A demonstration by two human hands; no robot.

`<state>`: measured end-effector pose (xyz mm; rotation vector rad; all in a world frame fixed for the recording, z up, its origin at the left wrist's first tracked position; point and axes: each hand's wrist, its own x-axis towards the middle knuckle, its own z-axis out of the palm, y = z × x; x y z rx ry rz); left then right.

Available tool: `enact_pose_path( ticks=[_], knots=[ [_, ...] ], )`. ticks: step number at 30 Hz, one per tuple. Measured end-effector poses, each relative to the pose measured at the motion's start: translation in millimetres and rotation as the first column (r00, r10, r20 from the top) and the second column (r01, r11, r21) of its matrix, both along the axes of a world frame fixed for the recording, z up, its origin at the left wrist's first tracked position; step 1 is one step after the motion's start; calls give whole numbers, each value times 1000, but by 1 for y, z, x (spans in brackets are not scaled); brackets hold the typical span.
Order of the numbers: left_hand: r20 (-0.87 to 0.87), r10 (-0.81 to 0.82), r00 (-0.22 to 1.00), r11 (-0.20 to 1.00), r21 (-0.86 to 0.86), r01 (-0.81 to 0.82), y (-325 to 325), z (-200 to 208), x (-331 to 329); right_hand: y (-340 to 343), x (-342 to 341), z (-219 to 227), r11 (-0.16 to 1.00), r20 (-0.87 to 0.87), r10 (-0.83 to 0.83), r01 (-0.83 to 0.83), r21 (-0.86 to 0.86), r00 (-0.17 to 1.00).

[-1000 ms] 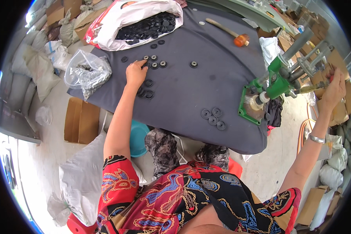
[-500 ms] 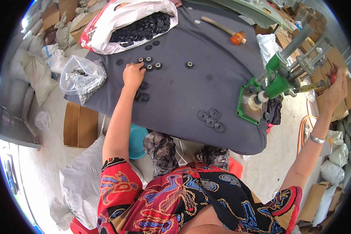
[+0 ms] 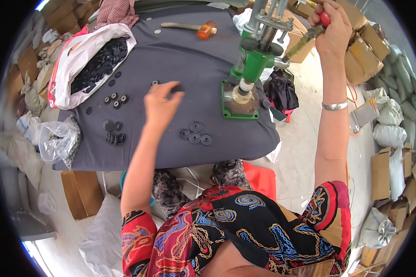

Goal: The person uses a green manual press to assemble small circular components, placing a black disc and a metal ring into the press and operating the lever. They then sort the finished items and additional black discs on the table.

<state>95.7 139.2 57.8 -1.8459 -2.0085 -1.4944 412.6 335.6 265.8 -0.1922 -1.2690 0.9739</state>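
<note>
My left hand [image 3: 162, 105] is above the middle of the grey-covered table, thumb and forefinger pinched around something dark that I cannot make out. Just beyond it lies a black wheel with a metal centre [image 3: 155, 82]. Farther left sits a cluster of similar wheels [image 3: 117, 105]. My right hand [image 3: 335, 34] grips the red knob [image 3: 325, 19] at the end of a lever [image 3: 300, 48]. That lever belongs to a green hand press [image 3: 256, 64], standing at the table's right side. Several grooved black discs [image 3: 195, 137] rest near the front edge.
A white sack of black discs [image 3: 99, 67] lies open at the far left, near a clear bag of small parts [image 3: 60, 141]. Black rings [image 3: 118, 126] are stacked nearby. An orange-headed mallet [image 3: 206, 30] lies at the back. Cardboard boxes [image 3: 387, 173] and sacks line the right.
My left hand has moved right from the wheel cluster toward the table's middle. The whole view has turned right, shifting things leftward. My right hand keeps its hold on the lever's knob.
</note>
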Motion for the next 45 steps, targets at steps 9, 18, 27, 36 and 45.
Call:
enact_pose_path(
  ticks=[9, 18, 27, 36, 45],
  knots=[
    [29, -248, 968, 957, -148, 250, 60, -15, 122, -24, -13, 4, 990, 53, -126, 122, 72, 991],
    [46, -221, 974, 967, -115, 225, 81, -26, 135, -36, -15, 5, 989, 20, -138, 137, 61, 990],
    [148, -254, 956, 963, -58, 265, 90, -39, 134, -101, 16, -51, 949, 80, -173, 145, 282, 982],
    [12, -182, 983, 983, 0, 182, 48, -20, 93, -161, 38, -179, 827, 252, -368, 192, 528, 895],
    [-237, 393, 888, 919, 81, -385, -67, -37, -75, -135, 29, -71, 968, 224, -205, 163, 193, 953]
  ],
)
